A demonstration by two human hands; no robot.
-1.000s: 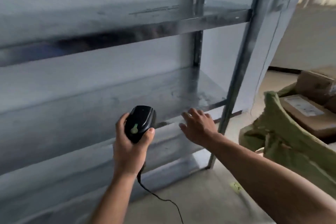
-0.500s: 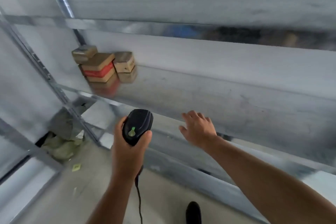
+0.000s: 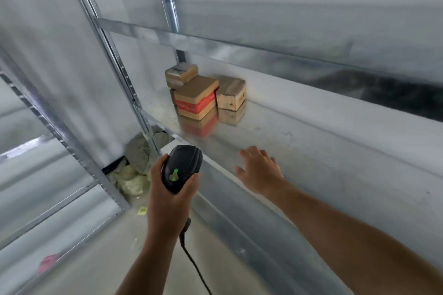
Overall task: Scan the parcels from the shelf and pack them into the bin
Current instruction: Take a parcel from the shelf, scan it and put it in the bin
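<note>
Cardboard parcels: three small brown boxes bunched at the far left end of the metal shelf, close to its back edge
Red-taped box: nearest the front; a small box sits higher and behind it, and a plain box touches its right side
Left hand: wrapped round a black scanner, thumb beside the green button, cable hanging below
Right hand: holds nothing, fingers straight and spread over the shelf deck, well apart from the parcels; I cannot tell whether it touches the metal
Bin: not in view
Step in hand: by my reading, reaching for a parcel to scan
Next move calls for: stretching the right hand left to take one box, likely the red-taped one, without toppling its neighbours, then turning its label to the scanner
</note>
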